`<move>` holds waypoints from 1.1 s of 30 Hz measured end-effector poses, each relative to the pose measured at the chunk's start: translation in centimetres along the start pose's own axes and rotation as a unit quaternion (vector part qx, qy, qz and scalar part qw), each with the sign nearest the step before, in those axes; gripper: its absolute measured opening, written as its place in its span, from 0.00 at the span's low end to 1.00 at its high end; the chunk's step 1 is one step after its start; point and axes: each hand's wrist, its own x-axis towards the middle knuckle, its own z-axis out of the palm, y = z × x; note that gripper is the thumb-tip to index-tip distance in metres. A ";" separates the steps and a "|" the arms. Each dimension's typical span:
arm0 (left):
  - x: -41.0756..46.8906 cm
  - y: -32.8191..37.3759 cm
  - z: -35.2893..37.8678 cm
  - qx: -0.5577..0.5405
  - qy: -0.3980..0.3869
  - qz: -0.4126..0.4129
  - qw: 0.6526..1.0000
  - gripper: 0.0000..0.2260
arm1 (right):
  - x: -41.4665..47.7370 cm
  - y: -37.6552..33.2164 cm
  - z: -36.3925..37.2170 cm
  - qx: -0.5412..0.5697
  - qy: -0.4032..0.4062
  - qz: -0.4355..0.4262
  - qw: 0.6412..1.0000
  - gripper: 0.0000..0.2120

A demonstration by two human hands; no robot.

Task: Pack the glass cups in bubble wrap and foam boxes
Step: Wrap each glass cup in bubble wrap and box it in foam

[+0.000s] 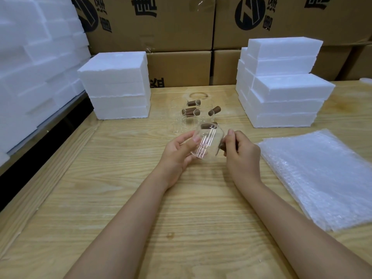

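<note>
I hold a clear glass cup (208,141) tilted above the wooden table (141,198), between both hands. My left hand (179,154) cups its rim end from the left. My right hand (241,156) pinches its brown wooden handle on the right. Several more glass cups with brown handles (191,112) stand just behind on the table. A stack of bubble wrap sheets (320,178) lies flat to the right. White foam boxes are stacked at the back left (118,87) and back right (281,87).
A tall pile of white foam pieces (34,67) fills the left side beyond the table's edge. Brown cardboard cartons (181,27) form a wall behind the table. A dark gap (60,129) runs along the table's left edge.
</note>
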 end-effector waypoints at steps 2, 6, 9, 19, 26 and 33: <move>0.0 -0.2 -0.1 0.012 -0.020 0.002 1.000 0.16 | 0.1 0.0 -0.1 0.003 0.008 0.006 1.000 0.17; 0.0 -0.1 -0.4 0.002 -0.048 -0.019 0.999 0.11 | 0.2 -0.4 -0.2 -0.001 0.029 -0.004 1.000 0.16; 0.0 0.2 -0.6 -0.016 -0.067 -0.030 0.997 0.18 | 0.2 -0.9 0.0 0.089 0.055 0.058 0.993 0.14; -0.2 1.0 -1.0 -0.150 -0.110 -0.046 0.981 0.42 | -0.5 -1.7 1.6 0.304 -0.080 0.171 0.934 0.14; -0.1 0.9 -1.3 -0.156 -0.103 -0.059 0.981 0.36 | -0.7 -1.7 1.5 0.290 -0.079 0.160 0.940 0.16; 0.2 0.3 -1.5 -0.124 -0.101 -0.046 0.986 0.28 | -2.8 -2.5 2.4 0.304 -0.033 0.199 0.931 0.24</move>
